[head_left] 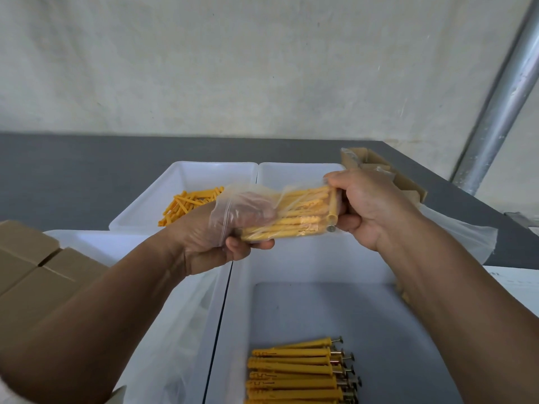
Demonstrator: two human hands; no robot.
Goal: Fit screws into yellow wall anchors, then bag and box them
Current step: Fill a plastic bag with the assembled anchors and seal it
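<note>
Bag [250, 208]: thin clear plastic film, glossy and creased. Anchors [303, 217] inside it: yellow moulded plastic, matt, with ribbed sides. Screws [338, 341] in the near bin's anchors: bare metal, with a dull shine at the heads. Bins [186, 173]: white plastic, smooth, slight sheen. Boxes [26, 275]: brown cardboard, matt. Surface [73, 176]: dark grey, matt, even. Pole [501, 106]: grey metal, mottled, semi-glossy. Wall [233, 68]: off-white, rough, blotchy.

I count four white trays [186, 172], one clear bag [294, 217], one open cardboard box [407, 182], and at least seven fitted anchors [291, 368] in the nearest tray
</note>
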